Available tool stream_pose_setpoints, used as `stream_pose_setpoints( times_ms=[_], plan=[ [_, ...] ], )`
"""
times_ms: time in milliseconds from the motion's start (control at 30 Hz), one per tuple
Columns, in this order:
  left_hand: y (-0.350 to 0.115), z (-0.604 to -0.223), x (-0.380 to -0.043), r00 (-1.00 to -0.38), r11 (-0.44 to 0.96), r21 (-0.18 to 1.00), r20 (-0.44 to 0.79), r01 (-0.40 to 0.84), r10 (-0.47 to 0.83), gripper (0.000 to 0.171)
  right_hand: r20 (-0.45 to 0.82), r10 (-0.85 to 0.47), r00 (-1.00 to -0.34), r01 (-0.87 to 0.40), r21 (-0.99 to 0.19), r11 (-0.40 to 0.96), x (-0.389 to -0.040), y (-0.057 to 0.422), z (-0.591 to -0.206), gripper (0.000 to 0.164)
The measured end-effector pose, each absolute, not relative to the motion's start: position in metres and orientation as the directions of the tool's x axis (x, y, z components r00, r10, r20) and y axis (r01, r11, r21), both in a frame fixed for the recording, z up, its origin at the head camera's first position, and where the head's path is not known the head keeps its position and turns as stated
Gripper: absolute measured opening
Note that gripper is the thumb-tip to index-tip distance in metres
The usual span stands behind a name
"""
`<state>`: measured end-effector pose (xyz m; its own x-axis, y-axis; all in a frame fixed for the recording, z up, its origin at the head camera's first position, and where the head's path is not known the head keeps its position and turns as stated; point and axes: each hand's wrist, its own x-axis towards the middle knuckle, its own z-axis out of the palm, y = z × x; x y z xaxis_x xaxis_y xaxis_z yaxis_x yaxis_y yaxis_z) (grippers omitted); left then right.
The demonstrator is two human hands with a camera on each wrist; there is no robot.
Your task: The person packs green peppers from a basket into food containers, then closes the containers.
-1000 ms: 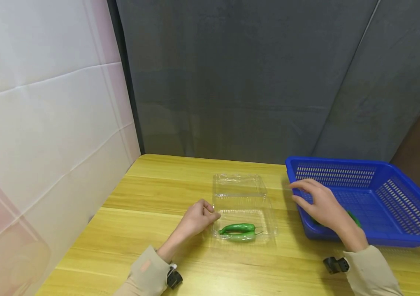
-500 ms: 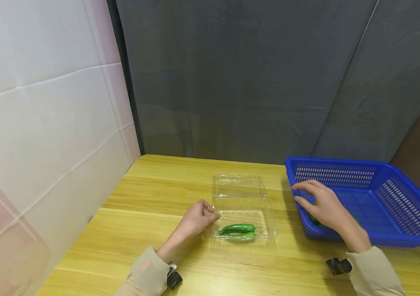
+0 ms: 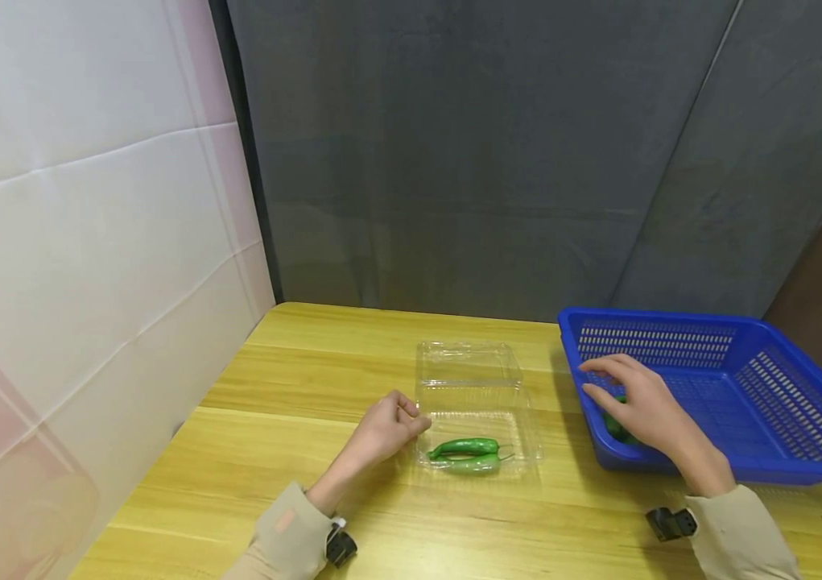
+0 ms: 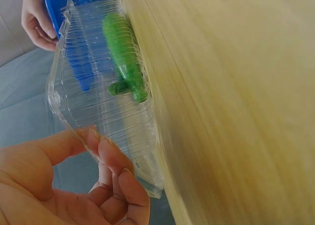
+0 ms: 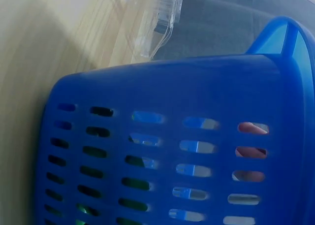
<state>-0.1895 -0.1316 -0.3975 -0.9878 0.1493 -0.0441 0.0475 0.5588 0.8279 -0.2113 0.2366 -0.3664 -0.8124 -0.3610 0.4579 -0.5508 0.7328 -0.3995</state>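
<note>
My left hand (image 3: 383, 428) pinches the left rim of a clear plastic clamshell box (image 3: 530, 423), thumb and fingertips together on the edge in the left wrist view. The box lies with its lid (image 3: 470, 364) folded back. Two green chili peppers, one dark (image 3: 467, 447) and one paler (image 3: 474, 465), lie side by side near its front. Over the left end of a blue plastic basket (image 3: 809, 463), my right hand (image 3: 648, 407) hovers with thumb and fingers apart and nothing between them. Below it, green peppers (image 3: 617, 431) show in the basket, partly hidden by the hand.
The wooden table (image 3: 309, 362) meets a grey curtain (image 3: 439, 161) at the back. A white and pink cloth wall (image 3: 113, 225) runs along the left. In the right wrist view, the basket's slotted wall (image 5: 197, 87) blocks most of the scene.
My right hand has drifted slightly to the right over the basket, uncovering more of the green peppers there. The left hand and the box have stayed in place.
</note>
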Motion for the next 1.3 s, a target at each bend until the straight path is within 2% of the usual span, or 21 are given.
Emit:
stream_pose_setpoints(
  times_ms=[1300],
  plan=[
    [-0.132,-0.398,-0.189,-0.985,0.55,0.834,-0.054,0.044,0.161,0.026,0.464,-0.36,-0.809,-0.544,-0.362,0.757,-0.212,0.263,-0.377,0.032]
  ],
)
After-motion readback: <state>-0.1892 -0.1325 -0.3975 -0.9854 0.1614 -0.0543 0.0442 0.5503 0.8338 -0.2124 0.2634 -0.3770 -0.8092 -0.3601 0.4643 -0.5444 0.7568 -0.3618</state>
